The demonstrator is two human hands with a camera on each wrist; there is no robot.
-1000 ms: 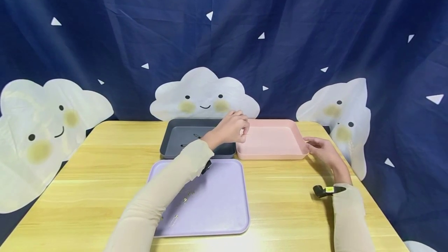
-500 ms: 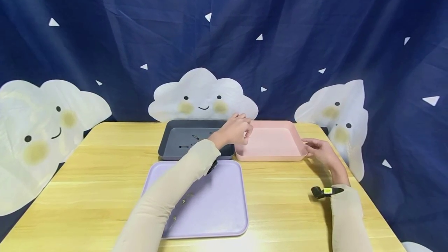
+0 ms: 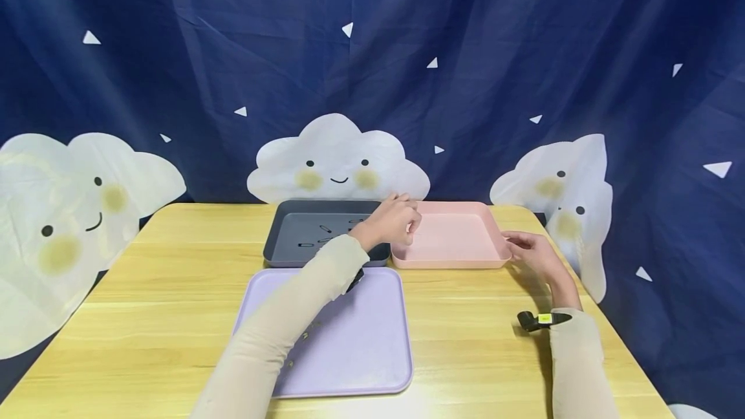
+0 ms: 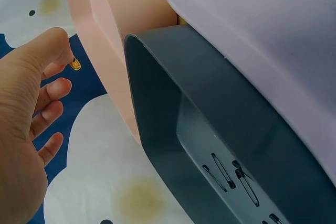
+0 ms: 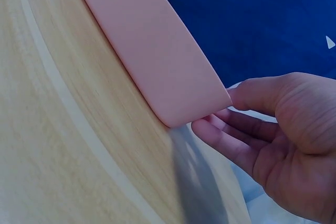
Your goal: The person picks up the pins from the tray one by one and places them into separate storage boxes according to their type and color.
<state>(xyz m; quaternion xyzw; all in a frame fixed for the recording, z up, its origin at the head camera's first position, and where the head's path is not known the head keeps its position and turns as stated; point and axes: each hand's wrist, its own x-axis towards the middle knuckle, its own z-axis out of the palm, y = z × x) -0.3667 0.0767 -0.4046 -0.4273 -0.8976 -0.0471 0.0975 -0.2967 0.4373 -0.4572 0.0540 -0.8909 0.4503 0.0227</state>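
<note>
My left hand [image 3: 396, 220] is over the left end of the pink tray [image 3: 454, 238], near its border with the dark grey tray [image 3: 286, 228]. Between its thumb and index finger it pinches a gold safety pin [image 4: 75, 64]; only the pin's tip shows in the left wrist view, and the other fingers are loosely bent. My right hand [image 3: 538, 252] holds the pink tray's right side, the thumb at the rim and the fingers against the outer wall. Several black safety pins [image 4: 239, 173] lie inside the dark grey tray.
A flat purple tray [image 3: 367, 348] sits in front of the dark grey one. A few gold safety pins [image 3: 305, 336] lie on it, partly hidden by the left sleeve [image 3: 291, 322]. The wooden table [image 3: 460, 341] ends at a blue curtain [image 3: 372, 76] with clouds.
My left hand has shifted slightly right, over the pink tray, still pinching the gold safety pin. The right hand stays on the tray's side. The head view has moved a little.
</note>
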